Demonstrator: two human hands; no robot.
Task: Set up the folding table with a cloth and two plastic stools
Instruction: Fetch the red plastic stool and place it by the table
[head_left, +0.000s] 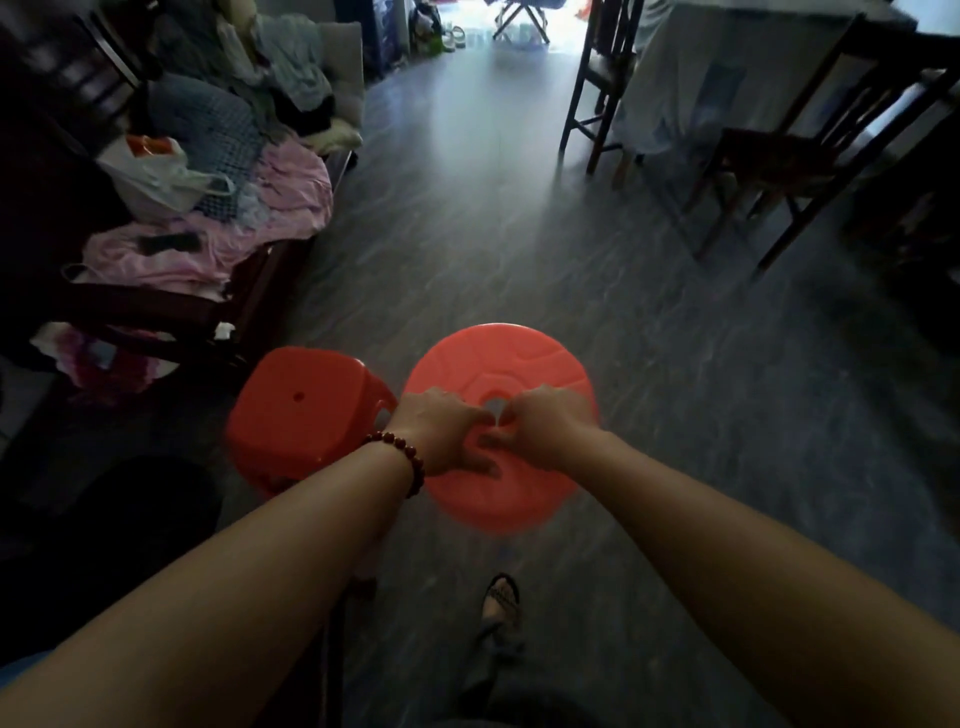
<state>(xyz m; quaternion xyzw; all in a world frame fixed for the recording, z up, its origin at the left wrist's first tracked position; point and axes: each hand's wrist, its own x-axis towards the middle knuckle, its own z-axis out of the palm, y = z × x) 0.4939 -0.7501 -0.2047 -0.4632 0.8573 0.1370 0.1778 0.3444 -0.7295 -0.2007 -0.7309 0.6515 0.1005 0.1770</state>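
Both hands are on the round stool (501, 426) now, out on the bare floor (675, 415) just ahead of the person's foot (501, 603). The left hand (441, 436) and right hand (545, 426) meet at the centre hole, fingers curled into it, gripping the seat. It looks like light, stiff moulded plastic, probably a bit slick, so that hole is the sure hold. The seat faces up, slightly tipped toward the camera; with a round top there is no long axis to speak of. The square stool (306, 415) stands upright just to its left, near the cluttered bench (218, 291).
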